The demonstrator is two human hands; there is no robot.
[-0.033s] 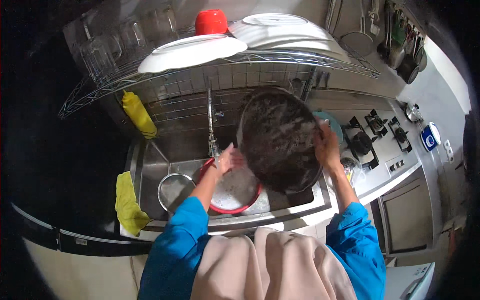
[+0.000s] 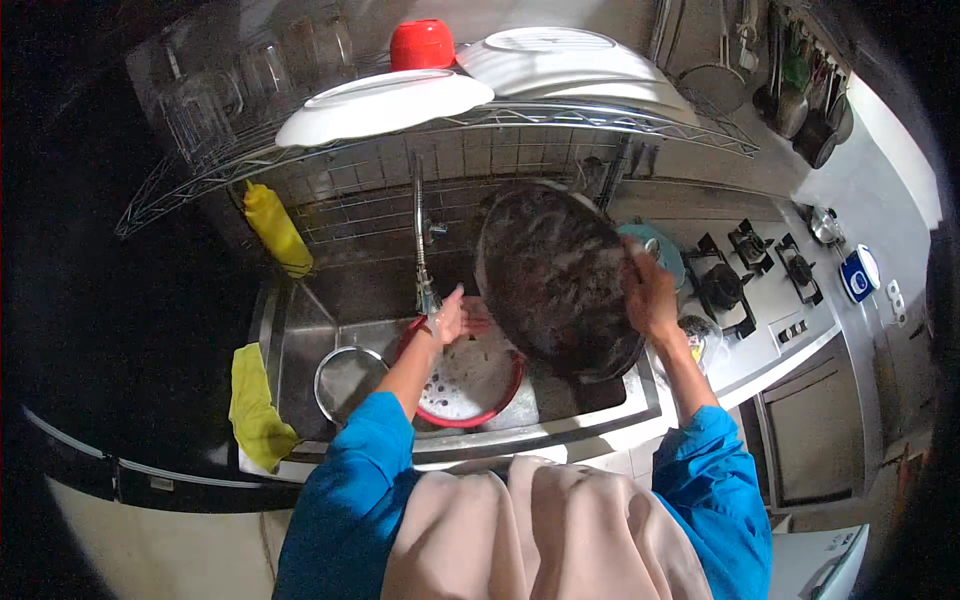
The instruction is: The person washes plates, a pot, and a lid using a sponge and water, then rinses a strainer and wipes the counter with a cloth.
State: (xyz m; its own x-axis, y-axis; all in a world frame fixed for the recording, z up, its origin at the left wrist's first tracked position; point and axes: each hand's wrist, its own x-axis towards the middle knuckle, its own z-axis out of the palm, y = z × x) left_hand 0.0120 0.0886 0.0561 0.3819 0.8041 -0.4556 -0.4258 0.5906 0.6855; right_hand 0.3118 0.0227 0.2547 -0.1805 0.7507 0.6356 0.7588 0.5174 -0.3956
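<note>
A large dark round pan (image 2: 556, 280) with a wet, streaked surface is held tilted over the right side of the sink. My right hand (image 2: 654, 292) grips its right rim. Beneath the faucet (image 2: 423, 270), my left hand (image 2: 460, 318) is open, fingers spread, apart from the pan's left edge. Under that hand stands a red-rimmed basin (image 2: 470, 421) holding cloudy, sudsy water. To its left, a round metal strainer or bowl (image 2: 350, 383) rests in the sink (image 2: 305, 345).
Above the sink, a wire rack (image 2: 400, 128) bears white plates (image 2: 385, 105), a red bowl (image 2: 422, 45) and glasses (image 2: 265, 72). A yellow bottle (image 2: 277, 230) hangs left; a yellow-green cloth (image 2: 258, 408) drapes the sink's edge. To the right are a teal round thing (image 2: 668, 258) and a gas stove (image 2: 760, 295).
The pan has tilted slightly, its upper right edge lower. My right hand has turned a little with it. My left hand's fingers are spread wider.
</note>
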